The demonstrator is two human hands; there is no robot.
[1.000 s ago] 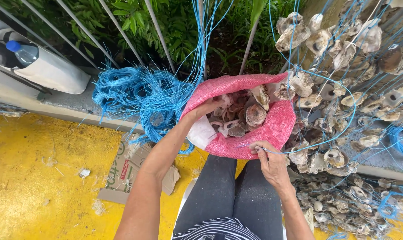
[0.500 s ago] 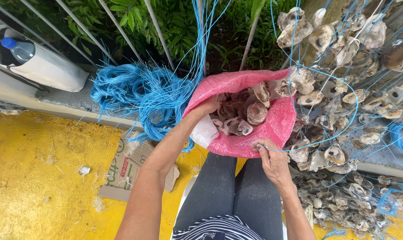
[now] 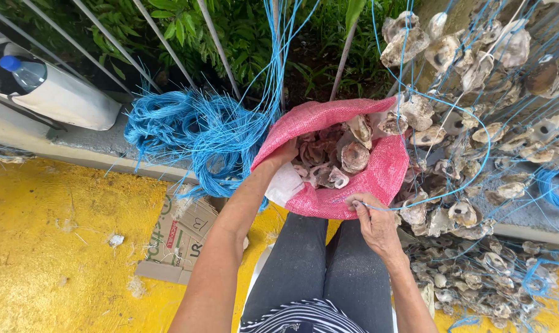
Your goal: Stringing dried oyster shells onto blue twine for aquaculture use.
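Down by the knees, the right hand pinches a blue string against the rim of the pink sack, keeping it taut. The left hand reaches inside among the oyster shells, fingers hidden, grip unclear. Beyond, strung shells hang along the fence.

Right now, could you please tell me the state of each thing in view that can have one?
Pink sack: open, full of shells.
Left hand: reaching into the sack.
Right hand: pinching a blue string.
Blue twine bundle: loose, tangled.
Bottle: capped, lying in a white bag.
Cardboard: flattened.
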